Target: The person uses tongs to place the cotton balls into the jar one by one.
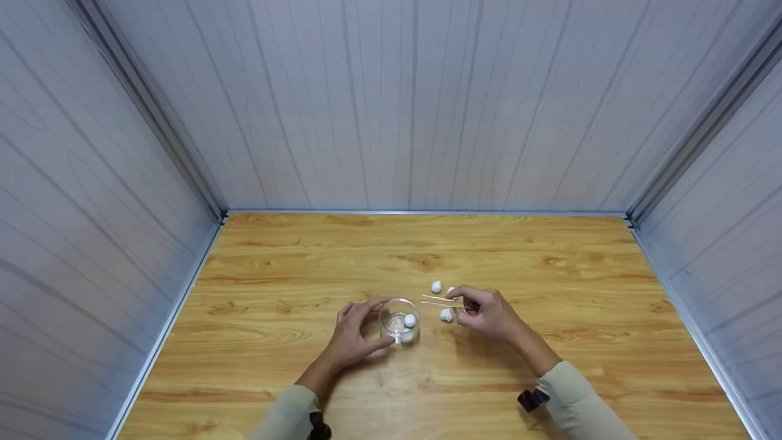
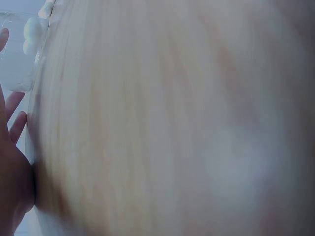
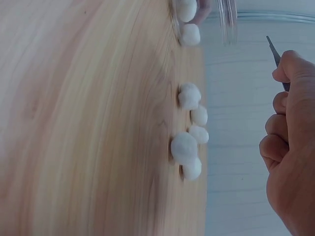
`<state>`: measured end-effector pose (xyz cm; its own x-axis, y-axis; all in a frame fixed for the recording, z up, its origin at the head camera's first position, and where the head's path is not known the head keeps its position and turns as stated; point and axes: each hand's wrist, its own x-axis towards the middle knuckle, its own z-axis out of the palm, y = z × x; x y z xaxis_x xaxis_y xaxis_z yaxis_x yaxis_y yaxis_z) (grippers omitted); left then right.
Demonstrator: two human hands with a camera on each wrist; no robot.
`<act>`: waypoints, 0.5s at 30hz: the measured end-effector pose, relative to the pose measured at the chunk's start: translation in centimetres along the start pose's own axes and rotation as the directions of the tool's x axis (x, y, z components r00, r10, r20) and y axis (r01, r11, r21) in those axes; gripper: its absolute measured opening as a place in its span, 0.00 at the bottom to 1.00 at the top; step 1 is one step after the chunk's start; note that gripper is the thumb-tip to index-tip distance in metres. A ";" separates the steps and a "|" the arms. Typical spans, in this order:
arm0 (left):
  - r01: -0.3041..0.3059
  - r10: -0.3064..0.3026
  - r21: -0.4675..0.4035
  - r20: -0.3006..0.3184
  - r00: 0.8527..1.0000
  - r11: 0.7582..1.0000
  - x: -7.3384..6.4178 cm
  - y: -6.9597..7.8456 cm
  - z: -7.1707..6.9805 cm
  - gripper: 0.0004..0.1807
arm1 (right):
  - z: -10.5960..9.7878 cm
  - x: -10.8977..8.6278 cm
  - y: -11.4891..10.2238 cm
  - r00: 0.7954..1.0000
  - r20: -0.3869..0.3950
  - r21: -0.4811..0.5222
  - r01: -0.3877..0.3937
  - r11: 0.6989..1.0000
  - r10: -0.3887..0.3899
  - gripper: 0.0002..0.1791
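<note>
My left hand (image 1: 354, 336) holds a clear glass cup (image 1: 386, 318) from its left side, thumb at the near side and a finger at the far rim. Inside the cup lie white cotton balls (image 1: 410, 320), also visible through its wall in the left wrist view. To the right, my right hand (image 1: 489, 313) pinches a pair of metal tweezers (image 3: 273, 50) between thumb and fingers. The tweezers' two tips stand apart, pointing left toward the cup with nothing between them. Beneath and beside this hand, several loose cotton balls (image 3: 184, 146) rest on the table, partly hidden in the head view.
The wood-patterned table (image 1: 275, 263) carries the cup and the loose cotton balls. Pale panel walls (image 1: 379, 110) close it in at the back and on both sides. Dark bands (image 1: 533, 400) sit at both sleeve cuffs.
</note>
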<state>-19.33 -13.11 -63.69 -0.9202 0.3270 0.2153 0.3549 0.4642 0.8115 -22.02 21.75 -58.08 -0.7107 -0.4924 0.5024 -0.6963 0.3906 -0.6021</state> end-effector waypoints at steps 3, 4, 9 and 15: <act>0.000 0.000 -0.004 0.005 1.000 1.000 0.0 0.0 0.0 0.44 | -0.3 -0.4 0.3 1.000 -0.016 0.004 0.000 1.000 0.000 0.19; -0.001 0.001 -0.005 0.005 1.000 1.000 0.0 0.0 0.1 0.44 | -0.4 -0.4 0.4 1.000 -0.021 0.008 0.002 1.000 -0.002 0.19; -0.013 0.013 -0.009 -0.002 1.000 1.000 0.0 -0.1 0.1 0.43 | -0.8 -0.7 1.0 0.998 -0.050 0.014 0.031 0.999 -0.031 0.18; -0.005 0.005 -0.006 0.009 1.000 1.000 -0.1 0.0 -0.1 0.43 | -1.4 -1.0 1.7 0.997 -0.076 0.029 0.023 0.999 -0.021 0.17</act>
<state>-19.30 -13.20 -63.69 -0.9167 0.3372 0.2146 0.3587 0.4573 0.8137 -22.64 24.04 -58.78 -0.7014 -0.4399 0.5608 -0.7095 0.3562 -0.6080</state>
